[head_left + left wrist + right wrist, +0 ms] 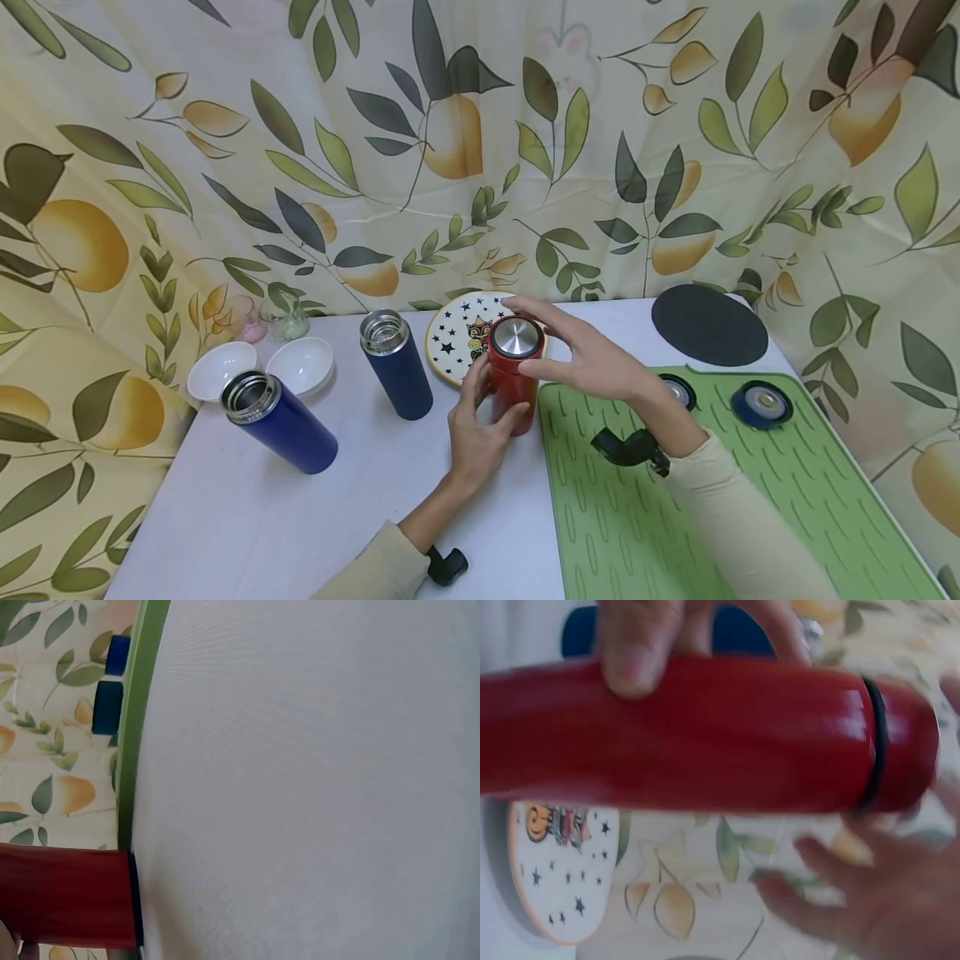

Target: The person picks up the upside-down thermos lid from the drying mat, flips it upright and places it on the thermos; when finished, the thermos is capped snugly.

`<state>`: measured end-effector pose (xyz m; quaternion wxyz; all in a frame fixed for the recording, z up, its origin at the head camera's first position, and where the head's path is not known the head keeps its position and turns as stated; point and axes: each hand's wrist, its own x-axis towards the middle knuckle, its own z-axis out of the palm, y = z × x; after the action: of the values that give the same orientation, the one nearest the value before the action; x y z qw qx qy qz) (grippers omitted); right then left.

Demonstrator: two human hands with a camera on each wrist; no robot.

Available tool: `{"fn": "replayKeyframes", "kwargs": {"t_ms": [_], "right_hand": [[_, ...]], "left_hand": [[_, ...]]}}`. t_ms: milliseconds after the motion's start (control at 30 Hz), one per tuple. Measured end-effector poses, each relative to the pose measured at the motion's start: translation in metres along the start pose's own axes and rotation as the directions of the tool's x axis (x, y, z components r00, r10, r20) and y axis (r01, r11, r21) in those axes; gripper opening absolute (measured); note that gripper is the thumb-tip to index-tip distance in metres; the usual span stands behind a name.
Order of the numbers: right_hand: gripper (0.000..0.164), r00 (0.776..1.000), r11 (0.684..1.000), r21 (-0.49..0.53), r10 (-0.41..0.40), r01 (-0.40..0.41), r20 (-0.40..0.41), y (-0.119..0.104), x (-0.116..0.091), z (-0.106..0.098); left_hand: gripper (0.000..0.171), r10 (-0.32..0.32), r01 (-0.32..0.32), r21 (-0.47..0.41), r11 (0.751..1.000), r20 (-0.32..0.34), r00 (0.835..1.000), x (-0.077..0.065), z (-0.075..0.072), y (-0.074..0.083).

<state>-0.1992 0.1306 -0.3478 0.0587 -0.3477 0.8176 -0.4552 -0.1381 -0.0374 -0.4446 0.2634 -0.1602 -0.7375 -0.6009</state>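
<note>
A red vacuum flask [507, 392] with a steel-topped lid [517, 337] stands upright on the white table. My left hand [477, 442] grips its body, thumb on the near side. Around the lid, my right hand [592, 357] has its fingers spread and thumb close to the rim. In the right wrist view that hand is blurred and lies beside the lid end, fingers apart; contact is hard to tell. To the left stand a dark blue flask [401, 371] and a brighter blue flask [288, 425], both without lids. Two blue-rimmed lids [762, 404] lie on the green mat [675, 517].
Behind the red flask lies a star-patterned plate [447, 340]. Two white bowls [302, 367] and small glass pieces [291, 325] sit at the back left. A black round mat [708, 325] is at the back right, before a patterned curtain [480, 242].
</note>
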Motion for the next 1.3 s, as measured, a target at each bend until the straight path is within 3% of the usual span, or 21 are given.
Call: {"fn": "replayKeyframes", "kwargs": {"t_ms": [100, 167, 300, 400, 500, 567, 667, 767, 833, 900, 1000, 1133, 1200, 1300], "right_hand": [[0.053, 0.993, 0.995, 0.078, -0.071, 0.063, 0.098, 0.006, 0.002, -0.009], [0.046, 0.990, 0.993, 0.069, -0.107, 0.101, 0.088, 0.008, 0.003, -0.009], [0.045, 0.991, 0.991, -0.101, -0.102, 0.093, -0.089, 0.004, 0.003, 0.005], [0.055, 0.972, 0.967, -0.256, -0.060, 0.000, -0.226, -0.005, -0.001, 0.017], [0.071, 0.963, 0.945, -0.312, 0.014, -0.101, -0.270, -0.012, -0.004, 0.021], [0.076, 0.973, 0.954, -0.280, 0.044, -0.108, -0.226, -0.013, -0.005, 0.014], [0.072, 0.997, 0.989, -0.144, 0.036, -0.045, -0.064, -0.008, -0.001, -0.003], [0.061, 0.994, 0.999, -0.002, -0.031, 0.032, 0.101, -0.003, 0.003, -0.015], [0.053, 0.989, 0.997, 0.021, -0.072, 0.070, 0.130, 0.001, 0.004, -0.016], [0.048, 0.993, 0.995, -0.015, -0.094, 0.095, 0.075, 0.002, 0.004, -0.011], [0.046, 0.989, 0.979, -0.185, -0.104, 0.084, -0.102, 0.002, 0.002, 0.004], [0.054, 0.945, 0.927, -0.373, -0.083, -0.043, -0.317, -0.009, -0.005, 0.026], [0.057, 0.936, 0.916, -0.392, -0.059, -0.088, -0.347, -0.014, -0.007, 0.031], [0.063, 0.964, 0.945, -0.318, -0.012, -0.076, -0.265, -0.015, -0.005, 0.023]], "left_hand": [[0.078, -0.002, 0.002, -0.010, 1.000, 0.001, 1.000, 0.000, 0.000, 0.000], [0.078, -0.001, 0.001, -0.013, 1.000, 0.003, 1.000, 0.001, 0.000, 0.000], [0.077, -0.001, 0.001, -0.006, 1.000, 0.000, 1.000, 0.001, 0.000, 0.000], [0.077, -0.002, 0.002, 0.002, 1.000, -0.002, 1.000, 0.001, 0.000, -0.001], [0.077, 0.003, -0.003, 0.005, 1.000, -0.004, 1.000, 0.001, 0.001, -0.001], [0.077, 0.007, -0.007, 0.004, 1.000, -0.004, 1.000, 0.001, 0.001, -0.002], [0.078, 0.012, -0.012, -0.001, 1.000, -0.003, 1.000, 0.001, 0.001, -0.002], [0.078, 0.005, -0.005, -0.006, 1.000, 0.001, 1.000, 0.001, 0.001, -0.001], [0.078, 0.003, -0.003, -0.007, 1.000, 0.003, 1.000, 0.001, 0.000, 0.000], [0.078, 0.002, -0.002, -0.005, 1.000, 0.001, 1.000, 0.000, 0.000, 0.000], [0.078, 0.011, -0.011, 0.001, 1.000, -0.009, 1.000, -0.001, 0.001, -0.001], [0.078, 0.022, -0.022, 0.017, 1.000, -0.010, 1.000, -0.001, 0.002, -0.002], [0.078, 0.025, -0.025, 0.020, 0.999, -0.008, 1.000, -0.001, 0.003, -0.003], [0.079, 0.027, -0.027, 0.021, 0.999, -0.009, 1.000, 0.000, 0.002, -0.003]]}}
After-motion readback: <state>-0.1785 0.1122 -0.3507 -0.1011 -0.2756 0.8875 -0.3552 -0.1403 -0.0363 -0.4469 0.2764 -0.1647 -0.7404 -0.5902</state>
